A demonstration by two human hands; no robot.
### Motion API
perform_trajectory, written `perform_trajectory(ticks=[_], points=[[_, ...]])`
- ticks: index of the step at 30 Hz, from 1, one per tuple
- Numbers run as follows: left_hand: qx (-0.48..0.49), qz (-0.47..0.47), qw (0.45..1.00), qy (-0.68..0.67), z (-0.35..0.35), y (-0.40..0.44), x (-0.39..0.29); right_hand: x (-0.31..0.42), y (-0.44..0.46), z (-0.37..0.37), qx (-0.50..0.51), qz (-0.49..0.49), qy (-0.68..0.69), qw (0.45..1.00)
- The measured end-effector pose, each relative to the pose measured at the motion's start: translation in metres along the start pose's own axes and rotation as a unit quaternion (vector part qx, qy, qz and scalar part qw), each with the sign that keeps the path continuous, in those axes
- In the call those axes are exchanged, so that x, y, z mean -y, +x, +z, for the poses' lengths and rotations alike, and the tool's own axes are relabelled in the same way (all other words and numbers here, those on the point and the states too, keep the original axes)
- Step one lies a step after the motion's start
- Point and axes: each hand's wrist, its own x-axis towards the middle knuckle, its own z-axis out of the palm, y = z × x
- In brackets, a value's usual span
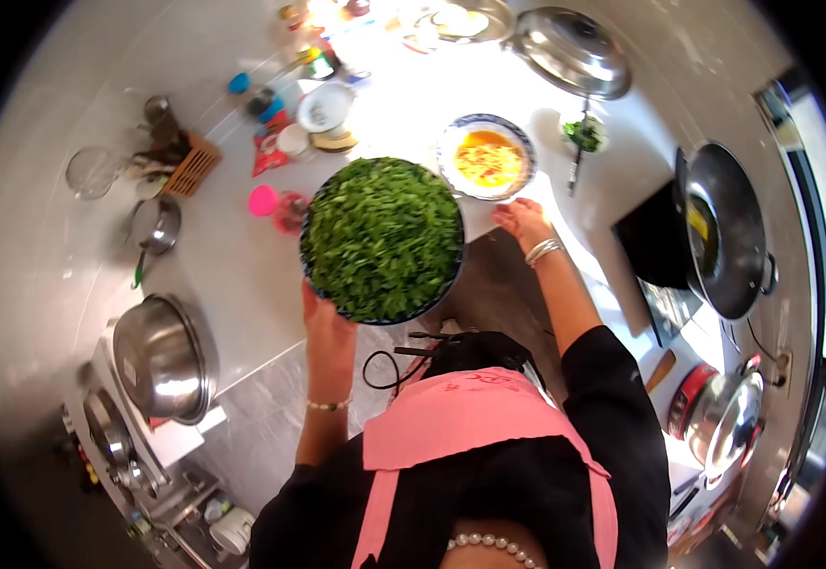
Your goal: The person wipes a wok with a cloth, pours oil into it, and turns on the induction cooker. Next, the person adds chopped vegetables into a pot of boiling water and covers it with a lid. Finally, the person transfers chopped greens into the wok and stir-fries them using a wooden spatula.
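Observation:
A large dark-rimmed bowl (pixel 458 248) heaped with chopped green leaves (pixel 382 237) is at the counter's front edge. My left hand (pixel 327 313) grips its near left side, the thumb by the rim and the other fingers mostly hidden beneath. Just below a blue-and-white patterned bowl (pixel 450 135), my right hand (pixel 524 221) is held with its fingers loosely apart and nothing visible in them. Whether the fingertips touch that bowl's rim I cannot tell. Yellow-orange food, looking like egg mixture (pixel 487 159), lies in the patterned bowl.
A wok (pixel 730 232) sits on the right, with a steel pot (pixel 730 422) nearer me. At the back are a domed lid (pixel 574 52) and a small bowl of greens (pixel 585 135). Left stand a pink-lidded jar (pixel 263 200), a utensil basket (pixel 193 165) and a steel basin (pixel 159 358).

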Motion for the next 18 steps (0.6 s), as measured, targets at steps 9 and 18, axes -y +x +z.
perform_trajectory(ticks=[9,18], points=[[-0.089,-0.024,0.995,-0.027,0.003,0.025,-0.008,0.017,0.038,0.046,0.008,0.002,0.004,1.000],[-0.081,-0.063,0.995,0.000,-0.005,0.041,0.012,0.011,0.009,0.055,0.127,0.015,-0.057,0.990]])
